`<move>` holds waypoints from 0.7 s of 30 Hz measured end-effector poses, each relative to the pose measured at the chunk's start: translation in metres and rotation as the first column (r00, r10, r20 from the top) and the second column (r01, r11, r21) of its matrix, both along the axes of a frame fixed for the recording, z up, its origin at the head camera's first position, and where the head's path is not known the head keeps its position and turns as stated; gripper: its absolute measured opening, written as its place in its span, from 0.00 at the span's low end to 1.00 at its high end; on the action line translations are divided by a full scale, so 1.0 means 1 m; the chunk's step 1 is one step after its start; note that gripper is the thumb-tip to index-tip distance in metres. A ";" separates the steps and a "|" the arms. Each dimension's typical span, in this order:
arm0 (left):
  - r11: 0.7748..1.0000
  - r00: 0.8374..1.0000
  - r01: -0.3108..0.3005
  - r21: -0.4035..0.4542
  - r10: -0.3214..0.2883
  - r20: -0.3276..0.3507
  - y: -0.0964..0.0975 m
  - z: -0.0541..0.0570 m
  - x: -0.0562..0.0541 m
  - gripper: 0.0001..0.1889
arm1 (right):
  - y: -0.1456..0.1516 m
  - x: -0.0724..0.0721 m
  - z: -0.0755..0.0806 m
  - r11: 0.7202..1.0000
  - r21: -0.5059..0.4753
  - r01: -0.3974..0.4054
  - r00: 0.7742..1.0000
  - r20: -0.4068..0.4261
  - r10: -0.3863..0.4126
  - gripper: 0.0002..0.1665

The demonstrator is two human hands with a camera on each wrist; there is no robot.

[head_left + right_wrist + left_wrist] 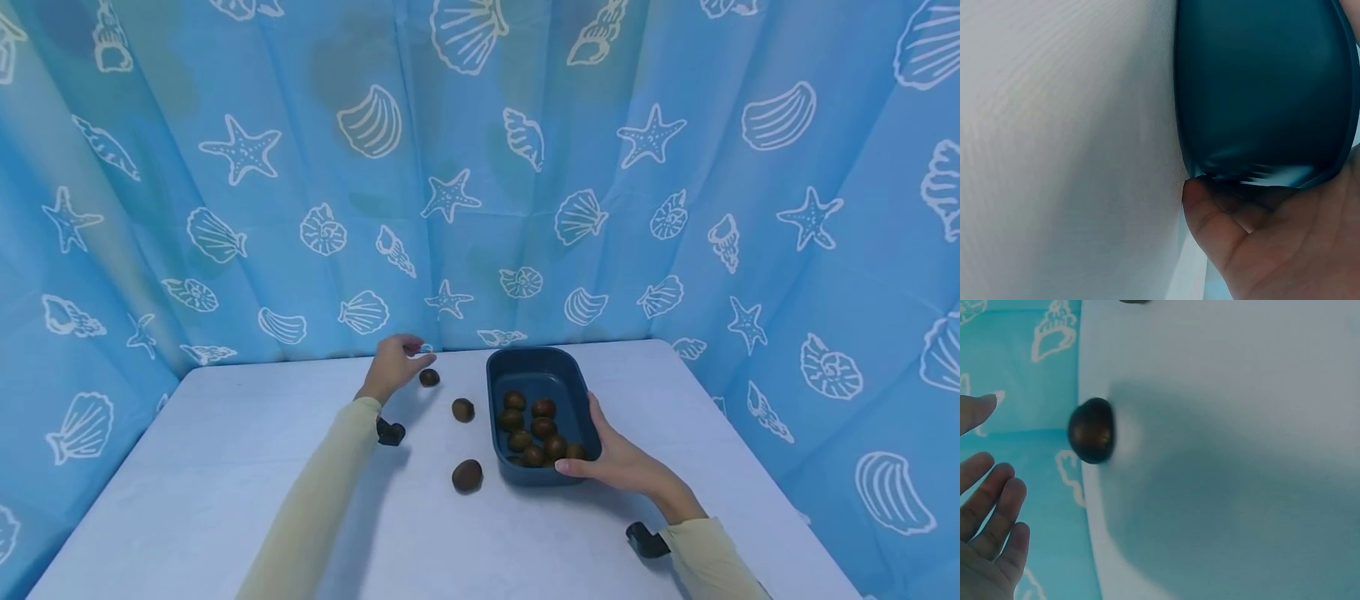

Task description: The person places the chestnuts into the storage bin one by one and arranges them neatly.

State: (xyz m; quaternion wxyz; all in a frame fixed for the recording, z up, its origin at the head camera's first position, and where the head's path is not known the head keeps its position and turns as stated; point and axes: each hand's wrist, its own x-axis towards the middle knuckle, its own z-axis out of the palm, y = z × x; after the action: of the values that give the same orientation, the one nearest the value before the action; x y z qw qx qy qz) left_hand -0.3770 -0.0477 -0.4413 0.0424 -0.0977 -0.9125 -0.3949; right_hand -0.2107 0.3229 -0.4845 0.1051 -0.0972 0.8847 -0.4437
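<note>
My left hand (392, 367) hovers by the table's far edge, fingers apart and holding nothing. Just beside it is a dark brown, glossy, rounded piece (429, 377), chestnut-like; its kind is not certain. In the left wrist view, this piece (1092, 430) lies a short way from the fingers (1007, 512). Two similar pieces lie nearer, one in the middle (462, 409) and one closer to me (467, 476). With my right hand (618, 457) I grip the near right corner of a dark blue rectangular container (534, 360), thumb at its front rim. Several brown pieces (543, 427) sit in its near half.
A white cloth covers the table (225, 467). Behind it and along both sides hangs a blue curtain (480, 208) with white shells and starfish. Black camera mounts (390, 432) are on both wrists.
</note>
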 end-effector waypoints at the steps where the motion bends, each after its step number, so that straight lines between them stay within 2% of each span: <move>1: 1.000 1.000 -0.014 0.001 0.014 0.015 -0.001 -0.001 0.000 0.28 | 0.000 0.000 0.000 1.000 0.001 0.001 1.000 0.001 -0.001 0.77; 6: 0.997 0.994 -0.070 0.019 0.068 0.085 -0.002 -0.007 0.001 0.29 | 0.001 -0.001 -0.002 1.000 0.004 0.001 1.000 0.000 -0.001 0.77; 21: 0.990 0.976 -0.138 0.033 0.130 0.174 -0.001 -0.020 -0.003 0.29 | 0.000 0.000 0.002 1.000 0.012 0.007 0.999 0.035 -0.007 0.78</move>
State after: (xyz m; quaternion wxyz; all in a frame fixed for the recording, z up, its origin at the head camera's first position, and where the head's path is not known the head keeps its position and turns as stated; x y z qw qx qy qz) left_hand -0.3797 -0.0490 -0.4611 -0.0078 -0.0007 -0.9083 -0.4183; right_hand -0.2103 0.3227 -0.4821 0.1195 -0.0857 0.8857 -0.4404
